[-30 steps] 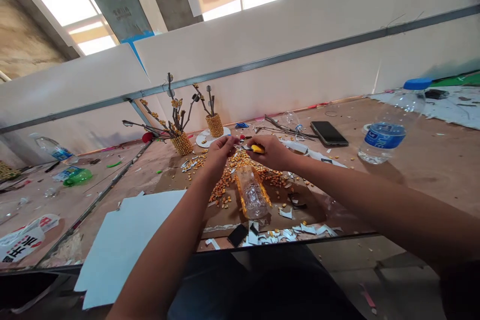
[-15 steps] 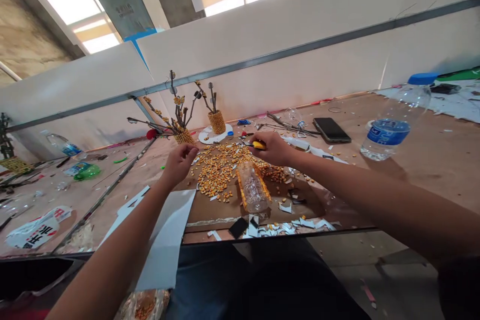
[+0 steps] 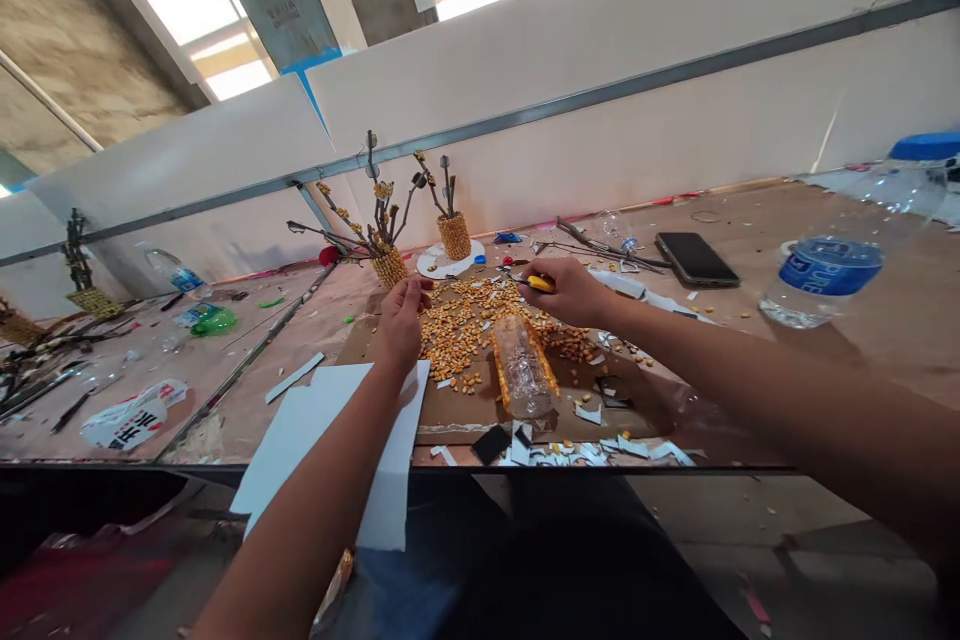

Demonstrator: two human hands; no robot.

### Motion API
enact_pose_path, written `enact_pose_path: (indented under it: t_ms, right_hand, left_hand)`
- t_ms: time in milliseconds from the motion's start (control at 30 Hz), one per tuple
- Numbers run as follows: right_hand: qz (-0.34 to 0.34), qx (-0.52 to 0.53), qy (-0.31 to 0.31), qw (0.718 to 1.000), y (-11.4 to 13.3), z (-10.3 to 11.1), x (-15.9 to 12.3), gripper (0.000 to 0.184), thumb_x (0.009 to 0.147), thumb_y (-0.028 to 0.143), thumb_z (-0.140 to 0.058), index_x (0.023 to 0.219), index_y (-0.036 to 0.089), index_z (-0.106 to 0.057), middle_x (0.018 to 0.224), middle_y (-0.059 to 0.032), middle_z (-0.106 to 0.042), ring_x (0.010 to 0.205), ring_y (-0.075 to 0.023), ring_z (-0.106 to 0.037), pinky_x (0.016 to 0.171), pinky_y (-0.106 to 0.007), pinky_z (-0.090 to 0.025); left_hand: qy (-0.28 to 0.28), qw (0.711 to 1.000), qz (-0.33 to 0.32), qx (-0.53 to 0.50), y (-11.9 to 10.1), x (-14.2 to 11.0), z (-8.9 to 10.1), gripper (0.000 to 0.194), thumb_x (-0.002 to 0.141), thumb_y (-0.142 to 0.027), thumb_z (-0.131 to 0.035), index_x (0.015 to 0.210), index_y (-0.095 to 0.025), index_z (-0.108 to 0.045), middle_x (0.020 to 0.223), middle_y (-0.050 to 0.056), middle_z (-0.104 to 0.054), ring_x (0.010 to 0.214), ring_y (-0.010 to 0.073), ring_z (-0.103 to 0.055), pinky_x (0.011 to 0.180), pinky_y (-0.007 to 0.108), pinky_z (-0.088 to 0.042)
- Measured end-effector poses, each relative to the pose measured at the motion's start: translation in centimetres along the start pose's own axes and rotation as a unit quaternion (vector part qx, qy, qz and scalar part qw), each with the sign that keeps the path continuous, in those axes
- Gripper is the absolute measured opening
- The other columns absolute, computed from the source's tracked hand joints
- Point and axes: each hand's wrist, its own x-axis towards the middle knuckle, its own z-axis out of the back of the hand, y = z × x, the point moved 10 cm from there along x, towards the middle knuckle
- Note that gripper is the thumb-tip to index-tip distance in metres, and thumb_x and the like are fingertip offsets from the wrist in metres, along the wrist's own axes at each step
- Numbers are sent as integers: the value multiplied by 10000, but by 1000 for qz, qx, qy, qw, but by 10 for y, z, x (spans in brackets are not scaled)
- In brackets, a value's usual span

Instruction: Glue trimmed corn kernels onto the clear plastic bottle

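Observation:
My right hand point(image 3: 571, 291) is closed around a small tool with a yellow handle point(image 3: 539, 284), held over a heap of corn kernels point(image 3: 457, 326) on a brown cardboard sheet point(image 3: 465, 410). My left hand point(image 3: 400, 318) hovers at the heap's left edge with its fingertips pinched together; what they pinch is too small to make out. A clear plastic bottle half edged with glued kernels point(image 3: 523, 372) lies on the cardboard between my arms.
Two kernel-covered pots with twig branches point(image 3: 389, 265) point(image 3: 454, 235) stand behind the heap. A phone point(image 3: 696, 259) and a blue-capped water bottle point(image 3: 844, 252) are at the right. White paper sheets point(image 3: 330, 440) overhang the front edge, with cut scraps point(image 3: 577, 450) beside them.
My left hand drew away from the right hand to the left, then came back to the heap's left edge. The camera view swung to the left. The right hand stayed over the kernels.

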Motion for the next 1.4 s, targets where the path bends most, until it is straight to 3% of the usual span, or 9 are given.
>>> enact_pose_path:
  t_ms: [167,333,433,567,733,900,1167,1400]
  right_hand:
    - [15,2,7,1000,4,-4,2,217,930,395,-611,847,200,-656,699,1,-611,634,-154,-474,628,-286,-345]
    - [34,4,10,999,9,-7,4,239,966,411,-593,865,202,-651,745,-20,-644,698,-175,-530,671,-290,-375]
    - [33,-1,9,999,9,-6,5,213,983,388,-569,935,201,-660,784,-27,-672,715,-179,-550,680,-286,-388]
    - [26,-9,17,999,6,-7,6,181,968,347,-573,987,190,-661,786,-26,-669,705,-179,-545,682,-288,-389]
    - [20,3,46,999,1,-13,7,170,943,349,-585,919,190,-640,791,-24,-648,721,-175,-536,677,-284,-375]
    - [30,25,69,997,1,-17,9,263,954,393,-552,766,209,-563,686,16,-546,660,-154,-477,634,-278,-345]
    - [20,44,-13,999,5,-2,9,223,956,387,-556,830,205,-581,716,3,-553,676,-167,-463,661,-310,-344]
    - [27,58,-39,997,9,1,7,179,938,352,-581,842,202,-604,716,6,-571,679,-164,-478,669,-309,-357]
  left_hand:
    - [45,999,-10,21,-29,7,-27,311,924,-513,-634,917,-208,-697,781,10,-654,671,151,-537,639,278,-419]
    - [209,976,-49,31,-64,11,-94,216,824,-402,-759,816,-187,-742,703,6,-682,644,154,-572,608,275,-433]
    - [229,970,-76,24,-70,7,-116,151,844,-331,-727,844,-183,-752,724,15,-705,670,161,-607,637,283,-466]
    - [230,967,-106,2,-63,3,-119,127,875,-259,-666,912,-188,-764,882,62,-767,808,192,-686,772,322,-544]
    - [261,956,-133,8,-57,-4,-116,138,862,-194,-676,929,-204,-797,991,75,-800,871,200,-707,824,329,-554]
    - [253,958,-131,20,-56,-6,-116,104,856,-220,-715,912,-192,-798,894,63,-794,811,193,-698,761,307,-535]
    - [199,978,-64,-4,-44,-3,-116,279,874,-438,-756,859,-162,-792,709,33,-722,601,137,-562,560,257,-404]
    - [172,983,-14,-69,-42,0,-114,336,839,-482,-785,881,-149,-795,708,30,-724,579,121,-558,557,254,-433]
